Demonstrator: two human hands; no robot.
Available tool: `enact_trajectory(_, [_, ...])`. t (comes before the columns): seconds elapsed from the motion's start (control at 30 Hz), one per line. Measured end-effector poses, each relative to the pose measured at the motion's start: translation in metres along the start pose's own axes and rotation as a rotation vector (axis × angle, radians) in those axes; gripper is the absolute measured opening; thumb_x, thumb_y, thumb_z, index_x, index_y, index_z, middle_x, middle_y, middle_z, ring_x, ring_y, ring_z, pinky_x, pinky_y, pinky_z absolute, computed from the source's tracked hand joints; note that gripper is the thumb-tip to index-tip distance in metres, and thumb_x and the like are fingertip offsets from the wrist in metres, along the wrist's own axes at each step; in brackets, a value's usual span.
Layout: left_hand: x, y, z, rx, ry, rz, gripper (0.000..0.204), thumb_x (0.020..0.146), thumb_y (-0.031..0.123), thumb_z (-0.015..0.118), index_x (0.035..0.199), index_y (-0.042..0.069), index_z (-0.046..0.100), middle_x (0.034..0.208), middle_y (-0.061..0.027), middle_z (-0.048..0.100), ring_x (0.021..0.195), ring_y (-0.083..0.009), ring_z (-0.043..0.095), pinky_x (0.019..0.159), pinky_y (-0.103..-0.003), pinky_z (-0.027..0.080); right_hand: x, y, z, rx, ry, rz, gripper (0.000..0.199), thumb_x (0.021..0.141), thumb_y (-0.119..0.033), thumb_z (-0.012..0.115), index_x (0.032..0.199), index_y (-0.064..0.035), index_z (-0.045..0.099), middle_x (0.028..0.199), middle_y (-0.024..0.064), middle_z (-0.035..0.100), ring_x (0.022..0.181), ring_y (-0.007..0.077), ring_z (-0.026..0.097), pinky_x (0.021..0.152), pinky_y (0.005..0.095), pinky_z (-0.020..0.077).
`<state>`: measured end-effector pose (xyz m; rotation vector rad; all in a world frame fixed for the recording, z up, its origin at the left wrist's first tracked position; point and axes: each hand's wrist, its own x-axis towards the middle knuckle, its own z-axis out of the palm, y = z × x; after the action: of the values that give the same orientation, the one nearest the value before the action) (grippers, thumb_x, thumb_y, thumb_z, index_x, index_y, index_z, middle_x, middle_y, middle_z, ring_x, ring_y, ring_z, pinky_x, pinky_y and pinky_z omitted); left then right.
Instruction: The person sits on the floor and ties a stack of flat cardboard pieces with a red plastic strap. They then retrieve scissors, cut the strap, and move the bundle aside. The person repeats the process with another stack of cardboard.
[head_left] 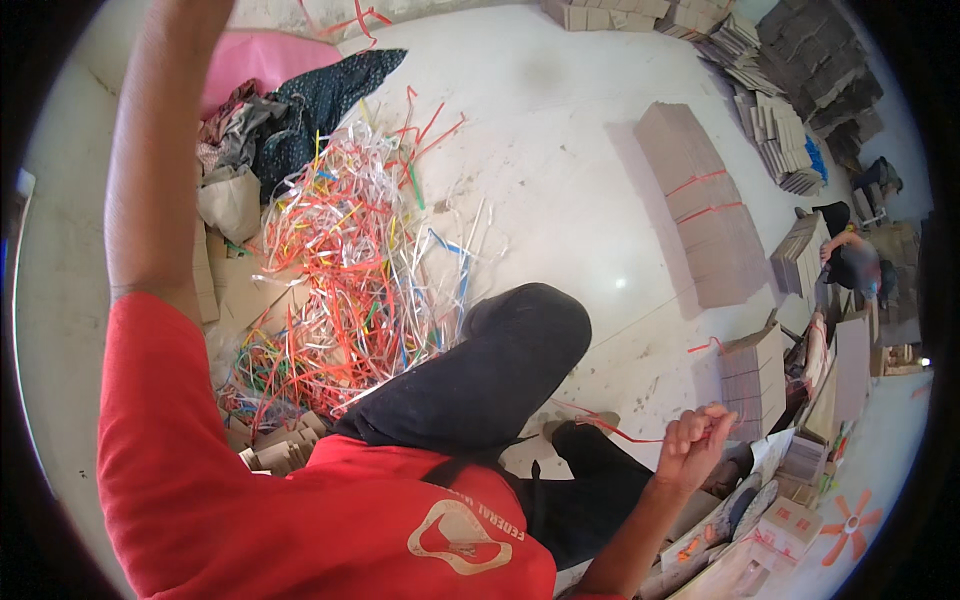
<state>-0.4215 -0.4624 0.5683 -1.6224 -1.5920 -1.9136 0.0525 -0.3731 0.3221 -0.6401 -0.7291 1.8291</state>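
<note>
My right hand [692, 447] is raised at the lower right, its fingers closed on a thin red plastic strap [622, 434]. The strap trails left from the fist toward my bent knee. My left arm [155, 170] reaches up along the left side and leaves the picture at the top, so the left hand is hidden. Near that arm lies a big tangled heap of plastic strapping strips [345, 270] in red, white, yellow, green and blue. A few loose red strips [360, 22] show by the top edge; what holds them, if anything, is out of sight.
A long bundle of flat cardboard [700, 200], tied with red strap, lies on the pale floor [560, 150]. Another cardboard bundle [755, 380] stands near my right hand. Dark patterned cloth [320, 115] lies behind the heap. Cardboard stacks [780, 140] and another person [850, 262] are at the right.
</note>
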Motion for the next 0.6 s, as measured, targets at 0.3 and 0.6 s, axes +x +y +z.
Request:
enact_trajectory(0.3, [-0.205,-0.004,0.115,0.414,-0.576,0.340,0.047,0.069,0.003,0.055,0.116,0.007,0.055,0.087,-0.0051,0.061,0.070,-0.0212,0.059,0.057,-0.032,0.049,-0.039,0.046,0.033,-0.357,-0.145,0.234,0.046,0.095,-0.036,0.038,0.105,0.0059,0.054,0.076,0.0176,0.062,0.043,0.0164,0.050,0.034,0.0246,0.0358])
enact_trajectory(0.6, [-0.300,0.044,0.115,0.266,-0.899,0.504,0.036,0.071,0.011,0.059,0.105,0.001,0.057,0.079,-0.0045,0.058,0.060,-0.0144,0.055,0.050,-0.026,0.045,-0.017,0.023,0.023,0.122,-0.028,0.186,0.029,0.094,-0.026,0.045,0.108,-0.0023,0.055,0.060,-0.0026,0.047,0.037,0.0041,0.032,0.034,0.0194,0.0270])
